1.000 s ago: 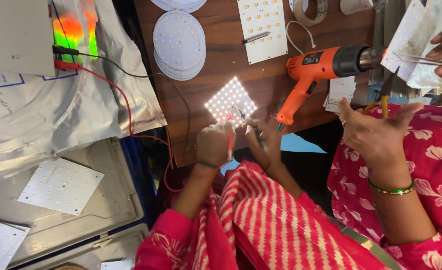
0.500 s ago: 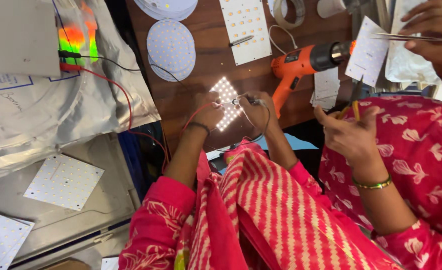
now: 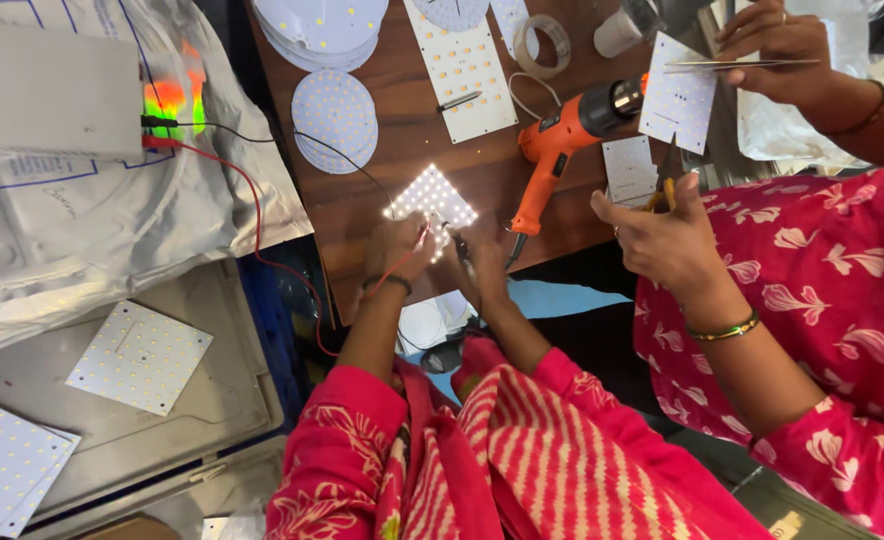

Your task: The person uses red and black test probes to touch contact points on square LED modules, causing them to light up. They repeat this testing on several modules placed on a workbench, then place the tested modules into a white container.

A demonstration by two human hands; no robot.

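Both hands [image 3: 432,255] press wire probes against the lit LED panel [image 3: 430,196].

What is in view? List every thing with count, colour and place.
lit square LED board: one, white glow, on the brown table
round LED boards: two stacks, white, far left of the table
long LED board: one, white, far middle
heat gun: one, orange, right of the lit board
tape roll: one, clear, far edge
unlit square boards: two, white, in the grey tray at left
power box: one, grey, upper left
co-worker's hands: two, at right
left hand: holds the red lead
right hand: holds the black probe
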